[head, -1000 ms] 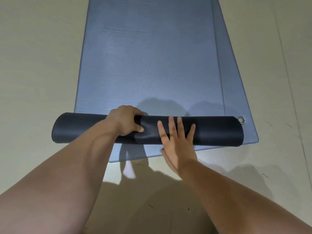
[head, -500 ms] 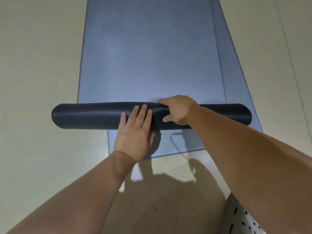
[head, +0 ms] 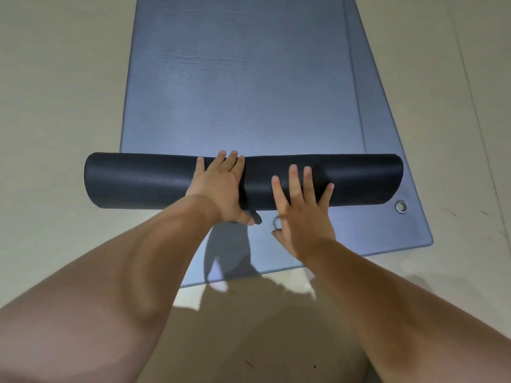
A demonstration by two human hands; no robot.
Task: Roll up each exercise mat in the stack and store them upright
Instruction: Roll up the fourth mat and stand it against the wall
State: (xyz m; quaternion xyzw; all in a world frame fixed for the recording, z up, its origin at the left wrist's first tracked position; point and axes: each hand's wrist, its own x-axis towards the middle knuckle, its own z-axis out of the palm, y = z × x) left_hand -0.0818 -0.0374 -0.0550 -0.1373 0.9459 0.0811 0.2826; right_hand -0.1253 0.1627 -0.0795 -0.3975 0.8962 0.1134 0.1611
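Note:
A dark roll (head: 143, 181) of the top exercise mat lies crosswise, its unrolled blue-grey part (head: 237, 87) stretching away from me. My left hand (head: 221, 189) lies over the middle of the roll, fingers curled across its top and thumb under the near side. My right hand (head: 301, 214) rests flat beside it with fingers spread on the roll's near face. Beneath lies a second blue-grey mat (head: 392, 225), skewed to the right, with a metal eyelet (head: 401, 207) near its corner.
The mats lie on a pale beige floor (head: 55, 106) that shows on both sides and in front. My forearms and their shadows cover the near floor. A thin seam runs along the floor at the right.
The roll has moved farther along the mat and grown thicker. My hands swapped grips: the left now curls over the roll, the right has flattened with spread fingers.

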